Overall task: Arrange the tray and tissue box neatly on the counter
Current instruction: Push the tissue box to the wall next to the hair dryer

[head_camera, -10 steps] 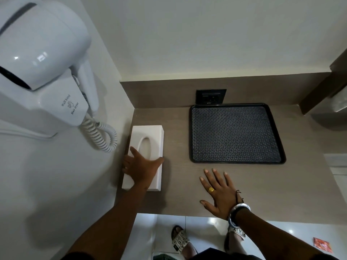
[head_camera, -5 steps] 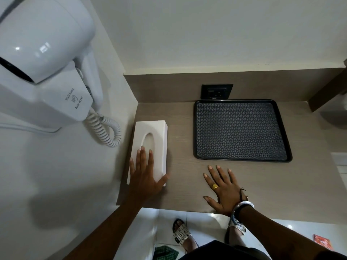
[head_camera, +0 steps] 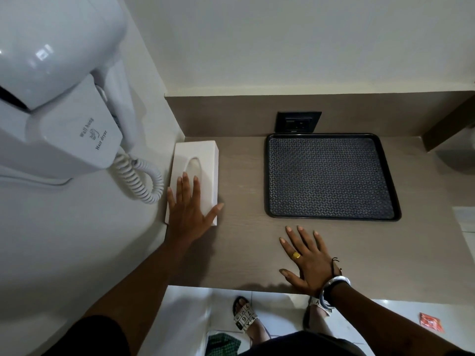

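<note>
The wood-grain counter (head_camera: 244, 247) fills a corner between a white side wall and a low backsplash. High on the side wall hangs a white wall-mounted hair dryer (head_camera: 51, 80), its coiled cord (head_camera: 140, 179) looping down just beside the counter's left edge. A black textured tray (head_camera: 331, 176) lies flat toward the back right, squared against the backsplash just below a dark wall socket (head_camera: 299, 122). The white tissue box (head_camera: 203, 155) lies lengthwise along the left wall, its oval slot facing up. The left hand (head_camera: 187, 214) rests palm-down on the box's near end, fingers flat and thumb splayed over the right edge. The right hand (head_camera: 308, 260) lies flat on the counter near the front edge, fingers spread, its grip apart and holding nothing.
</note>
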The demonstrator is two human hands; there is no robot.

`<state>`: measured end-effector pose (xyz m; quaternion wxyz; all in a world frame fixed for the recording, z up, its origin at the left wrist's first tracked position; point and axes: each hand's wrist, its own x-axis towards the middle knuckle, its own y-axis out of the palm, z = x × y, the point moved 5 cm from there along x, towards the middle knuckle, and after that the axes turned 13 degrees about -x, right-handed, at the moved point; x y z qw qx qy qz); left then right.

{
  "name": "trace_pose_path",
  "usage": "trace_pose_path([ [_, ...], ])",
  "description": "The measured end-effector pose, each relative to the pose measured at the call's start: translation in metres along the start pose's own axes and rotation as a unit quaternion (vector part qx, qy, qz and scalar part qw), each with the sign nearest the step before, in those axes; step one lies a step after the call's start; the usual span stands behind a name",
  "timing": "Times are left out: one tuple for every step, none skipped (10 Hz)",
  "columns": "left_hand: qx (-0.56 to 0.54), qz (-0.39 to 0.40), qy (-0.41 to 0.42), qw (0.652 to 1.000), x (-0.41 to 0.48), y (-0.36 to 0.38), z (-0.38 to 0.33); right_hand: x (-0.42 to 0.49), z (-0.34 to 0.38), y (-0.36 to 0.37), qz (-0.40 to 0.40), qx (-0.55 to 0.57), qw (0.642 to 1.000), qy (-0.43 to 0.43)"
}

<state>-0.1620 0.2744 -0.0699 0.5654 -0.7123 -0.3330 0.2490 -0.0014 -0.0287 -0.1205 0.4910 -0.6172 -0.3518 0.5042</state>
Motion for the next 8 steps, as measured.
trace_pose_path([
  [0.015, 0.000, 0.008, 1.000, 0.020, 0.002, 0.006, 0.000, 0.000, -0.002, 0.004, -0.005, 1.000, 0.001],
  [0.014, -0.002, 0.022, 1.000, 0.037, 0.004, 0.008, 0.001, -0.001, -0.002, 0.008, -0.010, 1.000, 0.002],
  [0.007, -0.010, 0.040, 0.999, 0.052, 0.001, 0.009, 0.002, -0.002, 0.002, 0.007, -0.010, 1.000, 0.001],
  [0.006, -0.013, 0.049, 0.999, 0.057, -0.001, 0.009, 0.002, -0.002, 0.004, 0.000, -0.011, 1.000, 0.003],
  [0.011, -0.001, 0.049, 0.999, 0.056, -0.002, 0.009, 0.002, -0.003, 0.004, -0.001, -0.013, 1.000, 0.003],
  [0.015, 0.010, 0.044, 0.999, 0.057, -0.004, 0.006, 0.000, 0.001, 0.004, -0.008, -0.009, 1.000, 0.002],
  [0.025, 0.023, 0.038, 0.999, 0.052, -0.009, 0.002, 0.000, -0.002, 0.002, -0.012, 0.005, 1.000, 0.002],
  [-0.036, -0.012, 0.050, 0.998, 0.054, -0.030, -0.024, -0.004, 0.002, 0.001, -0.004, 0.020, 1.000, 0.006],
])
